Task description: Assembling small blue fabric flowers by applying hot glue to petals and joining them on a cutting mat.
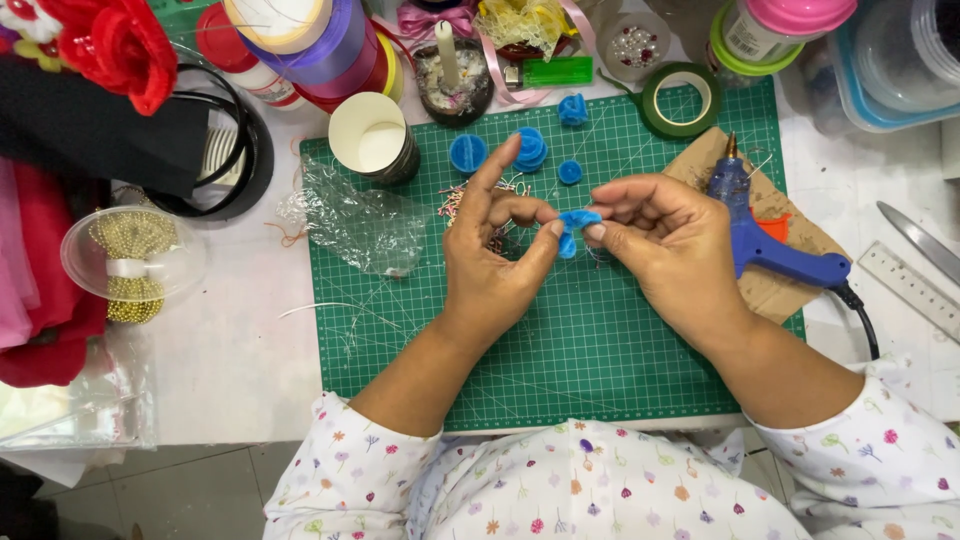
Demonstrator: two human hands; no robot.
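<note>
Over the green cutting mat (600, 340), both my hands pinch a small blue fabric piece (572, 228) between them. My left hand (495, 255) grips it with thumb and middle fingers, the index finger raised. My right hand (665, 235) holds its right side with thumb and fingertips. Three more blue fabric pieces (530, 150) lie on the mat just beyond my hands, and another (572, 108) lies farther back. A blue glue gun (770, 245) rests on brown cardboard (775, 290) right of my right hand.
A clear plastic wrapper (355, 225) and a paper cup (372, 138) lie left of my hands. A green tape roll (682, 100), ribbon spools (320, 45), a candle holder (455, 75) and jars line the back. A ruler (915, 290) and a knife (925, 240) lie at right.
</note>
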